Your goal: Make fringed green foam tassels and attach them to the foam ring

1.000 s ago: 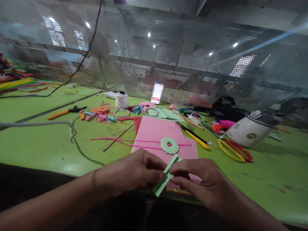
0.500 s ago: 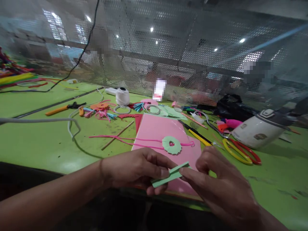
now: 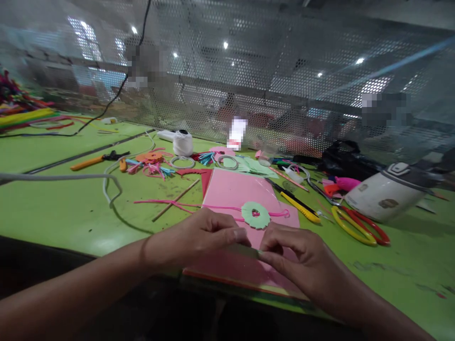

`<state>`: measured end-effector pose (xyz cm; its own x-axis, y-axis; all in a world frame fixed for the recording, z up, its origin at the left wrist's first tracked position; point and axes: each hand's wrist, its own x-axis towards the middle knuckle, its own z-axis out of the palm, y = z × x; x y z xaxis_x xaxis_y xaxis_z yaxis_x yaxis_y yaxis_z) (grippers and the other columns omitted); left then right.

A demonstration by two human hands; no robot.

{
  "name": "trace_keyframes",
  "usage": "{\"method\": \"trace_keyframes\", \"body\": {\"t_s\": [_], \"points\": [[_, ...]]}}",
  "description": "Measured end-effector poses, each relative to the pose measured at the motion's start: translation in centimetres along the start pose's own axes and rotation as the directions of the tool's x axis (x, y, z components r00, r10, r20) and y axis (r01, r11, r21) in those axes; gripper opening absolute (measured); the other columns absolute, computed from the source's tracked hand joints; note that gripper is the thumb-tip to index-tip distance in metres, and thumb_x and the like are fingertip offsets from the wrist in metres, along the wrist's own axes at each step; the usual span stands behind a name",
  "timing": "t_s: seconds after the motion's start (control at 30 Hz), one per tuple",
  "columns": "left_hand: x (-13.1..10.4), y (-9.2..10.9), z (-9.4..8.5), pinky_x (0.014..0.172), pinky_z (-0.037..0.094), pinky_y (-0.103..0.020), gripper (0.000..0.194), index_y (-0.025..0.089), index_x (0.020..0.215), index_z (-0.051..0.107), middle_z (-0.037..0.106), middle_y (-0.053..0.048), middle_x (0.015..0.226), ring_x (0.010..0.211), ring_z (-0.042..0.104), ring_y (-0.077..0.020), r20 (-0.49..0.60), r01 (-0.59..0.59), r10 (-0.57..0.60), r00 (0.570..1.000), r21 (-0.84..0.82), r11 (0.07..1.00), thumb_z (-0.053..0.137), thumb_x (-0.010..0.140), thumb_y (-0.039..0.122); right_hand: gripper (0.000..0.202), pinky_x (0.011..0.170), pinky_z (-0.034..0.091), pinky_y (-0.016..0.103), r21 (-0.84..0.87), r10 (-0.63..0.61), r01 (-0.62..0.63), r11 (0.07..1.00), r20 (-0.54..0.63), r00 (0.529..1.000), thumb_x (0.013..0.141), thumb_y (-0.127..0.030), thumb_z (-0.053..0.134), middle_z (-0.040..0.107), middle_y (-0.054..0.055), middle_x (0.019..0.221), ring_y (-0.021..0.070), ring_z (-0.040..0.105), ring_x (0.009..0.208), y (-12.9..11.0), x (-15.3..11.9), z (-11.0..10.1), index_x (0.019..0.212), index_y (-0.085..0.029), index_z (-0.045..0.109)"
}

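My left hand (image 3: pixel 209 237) and my right hand (image 3: pixel 296 251) are close together over the near part of a pink paper sheet (image 3: pixel 234 189). Between thumbs and fingers they pinch a folded green paper strip (image 3: pixel 244 249), now seen nearly edge-on and dim in shadow. Its far side is hidden by my fingers. Just beyond my fingertips lies a round, notched light-green paper disc (image 3: pixel 261 219) with a pink centre. Bright pink cord (image 3: pixel 167 202) runs under or through the disc and ends in a small loop at the right.
Right of the sheet lie a yellow cutter knife (image 3: pixel 300 207) and scissors (image 3: pixel 355 225) with yellow and red handles, near a white kettle-like container (image 3: pixel 386 192). A thin stick (image 3: pixel 176 200) and a grey cable (image 3: pixel 113 184) lie left. Orange-handled pliers (image 3: pixel 88 162) lie farther back.
The strip has turned from showing its green face to nearly edge-on. My right hand has moved left and curled its fingers in, while my left hand has risen slightly and rolled over the strip.
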<state>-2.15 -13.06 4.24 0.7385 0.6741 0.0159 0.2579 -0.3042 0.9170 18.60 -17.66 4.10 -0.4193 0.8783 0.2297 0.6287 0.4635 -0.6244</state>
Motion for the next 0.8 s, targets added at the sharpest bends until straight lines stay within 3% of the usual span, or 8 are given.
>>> {"method": "trace_keyframes", "body": {"t_s": [0.1,0.2,0.27,0.37,0.53,0.8], "points": [[-0.1,-1.3,0.3,0.066,0.041,-0.022,0.017,0.014,0.084,0.069,0.064,-0.004,0.08,0.074,0.056,-0.0131,-0.1,-0.123,0.149,0.984,0.228,0.966,0.056,0.083,0.025,0.016,0.059,0.04,0.024,-0.088,-0.108,0.107,0.99,-0.012,0.994,0.084,-0.013,0.057,0.056,0.0,0.067,0.0129,0.052,0.066,0.5,0.1,0.5,0.068,-0.016,0.058],[-0.5,-2.6,1.1,0.066,0.037,-0.025,0.019,0.016,0.072,0.065,0.058,-0.003,0.074,0.07,0.05,-0.0121,-0.103,-0.234,0.343,0.934,0.549,0.802,0.052,0.085,0.017,0.017,0.064,0.038,0.029,-0.226,-0.263,0.26,0.939,0.018,0.965,0.086,-0.013,0.053,0.055,0.004,0.071,0.0166,0.049,0.073,1.1,0.1,1.5,0.071,-0.015,0.06],[-1.1,-3.2,1.9,0.063,0.033,-0.027,0.021,0.016,0.068,0.06,0.054,-0.002,0.07,0.066,0.044,-0.0127,-0.058,-0.237,0.376,0.925,0.687,0.687,0.049,0.086,0.014,0.019,0.063,0.036,0.03,-0.282,-0.287,0.291,0.914,0.058,0.956,0.087,-0.011,0.05,0.054,0.005,0.072,0.0176,0.046,0.074,1.3,-0.2,2.2,0.071,-0.014,0.06],[-2.3,-3.8,3.0,0.061,0.029,-0.03,0.017,0.015,0.073,0.056,0.053,-0.003,0.073,0.069,0.041,-0.0149,-0.052,-0.236,0.416,0.908,0.757,0.609,0.047,0.087,0.014,0.022,0.062,0.033,0.031,-0.309,-0.302,0.305,0.901,0.059,0.952,0.087,-0.005,0.046,0.052,0.006,0.072,0.0176,0.043,0.072,1.4,-0.9,3.1,0.071,-0.012,0.06],[-3.2,-4.0,3.9,0.061,0.029,-0.03,0.016,0.015,0.075,0.054,0.05,-0.002,0.075,0.07,0.04,-0.015,-0.12,-0.227,0.433,0.893,0.712,0.665,0.046,0.088,0.013,0.021,0.061,0.031,0.031,-0.277,-0.337,0.335,0.9,0.043,0.94,0.084,-0.001,0.044,0.053,0.006,0.073,0.0174,0.041,0.071,1.7,-1.7,3.5,0.081,-0.01,0.062],[-2.6,-3.9,3.6,0.062,0.031,-0.028,0.015,0.02,0.087,0.057,0.052,-0.002,0.082,0.074,0.044,-0.0153,-0.138,-0.063,0.201,0.97,0.655,0.753,0.045,0.086,0.009,0.02,0.065,0.035,0.03,-0.198,-0.291,0.309,0.93,0.118,0.95,0.088,-0.006,0.042,0.054,0.006,0.079,0.0174,0.045,0.076,1.9,-1.4,2.7,0.085,-0.014,0.06]]}}
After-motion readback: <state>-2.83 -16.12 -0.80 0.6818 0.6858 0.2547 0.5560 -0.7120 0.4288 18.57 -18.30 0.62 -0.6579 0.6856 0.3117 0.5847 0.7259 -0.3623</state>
